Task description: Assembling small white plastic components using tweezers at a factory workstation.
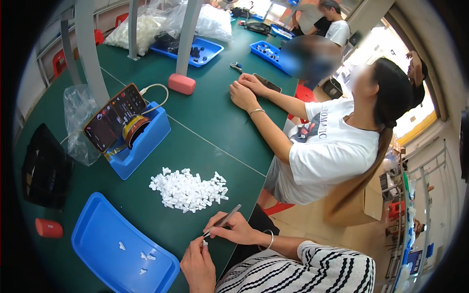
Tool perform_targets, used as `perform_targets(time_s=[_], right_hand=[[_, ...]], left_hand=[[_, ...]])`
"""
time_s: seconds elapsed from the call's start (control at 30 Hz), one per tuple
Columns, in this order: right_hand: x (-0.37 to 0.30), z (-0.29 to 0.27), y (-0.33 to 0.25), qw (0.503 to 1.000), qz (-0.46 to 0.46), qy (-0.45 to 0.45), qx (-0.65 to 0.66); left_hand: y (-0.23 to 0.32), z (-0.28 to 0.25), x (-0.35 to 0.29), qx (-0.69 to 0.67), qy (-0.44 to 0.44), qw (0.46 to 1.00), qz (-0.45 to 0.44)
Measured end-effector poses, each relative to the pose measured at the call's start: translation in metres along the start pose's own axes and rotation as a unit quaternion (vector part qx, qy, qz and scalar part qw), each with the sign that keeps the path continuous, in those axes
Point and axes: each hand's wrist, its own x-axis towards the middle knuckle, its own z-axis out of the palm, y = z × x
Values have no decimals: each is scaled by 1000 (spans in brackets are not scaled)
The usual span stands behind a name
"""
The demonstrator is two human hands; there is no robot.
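The right hand (235, 229) grips slim silver metal tweezers (226, 218), whose tips are close above the left hand (199, 267). This left hand pinches one small white plastic piece (205, 241), mostly hidden by fingers. Similar pieces lie on the green bench (220, 152) in a heap (188, 190), too crowded for counting.

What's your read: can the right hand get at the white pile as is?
Probably yes: the right hand is close beside the pile of white pieces, with nothing visible between them, though it holds tweezers.
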Motion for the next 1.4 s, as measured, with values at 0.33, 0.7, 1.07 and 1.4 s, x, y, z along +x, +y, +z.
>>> perform_targets(time_s=[0.33, 0.7, 1.07, 1.4], right_hand=[[-7, 9, 11, 998, -34, 24, 52], [-3, 2, 8, 998, -53, 6, 29], [-2, 8, 22, 961, -44, 79, 260], [-6, 14, 15, 984, -30, 46, 169]], left_hand=[[-16, 29, -19, 59, 64, 993, 86], [-29, 35, -16, 86, 85, 990, 75], [-36, 51, 0, -223, 85, 971, -2], [-49, 62, -1, -327, 109, 938, -24]])
